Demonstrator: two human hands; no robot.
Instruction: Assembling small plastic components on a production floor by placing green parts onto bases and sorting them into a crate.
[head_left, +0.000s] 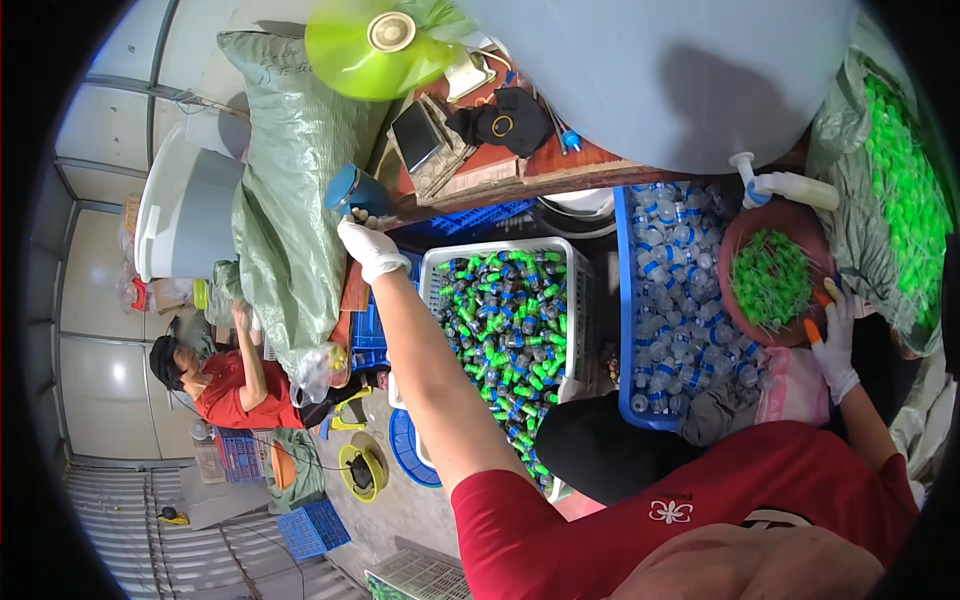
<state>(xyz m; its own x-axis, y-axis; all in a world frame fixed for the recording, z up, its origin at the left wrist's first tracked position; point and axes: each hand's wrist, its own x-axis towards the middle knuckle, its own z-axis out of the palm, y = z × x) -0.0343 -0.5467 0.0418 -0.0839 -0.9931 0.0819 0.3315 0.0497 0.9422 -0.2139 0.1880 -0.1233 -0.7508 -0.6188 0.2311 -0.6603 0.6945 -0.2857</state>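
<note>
My left arm stretches up to the table's edge. There my white-gloved left hand (370,250) is closed on a blue cup (356,188), its fingers partly hidden. At the right, my gloved right hand (835,340), with orange fingertip covers, lies against the rim of a reddish-brown bowl (738,222). Its fingers are apart and I see nothing between them. Many small green pieces with thin pale stems (770,280) fill the bowl. Left of it, a blue crate (627,300) contains clear, bottle-like parts with blue bands. A white basket (572,320) before me brims with green, black and blue parts.
Above stands a wooden table (590,155) with a spinning green fan (390,35) and a black cap (505,120). A large grey tank (650,70) has a tap. Sacks (290,200) flank the area. At the left, another person (245,385) in red sits near blue crates.
</note>
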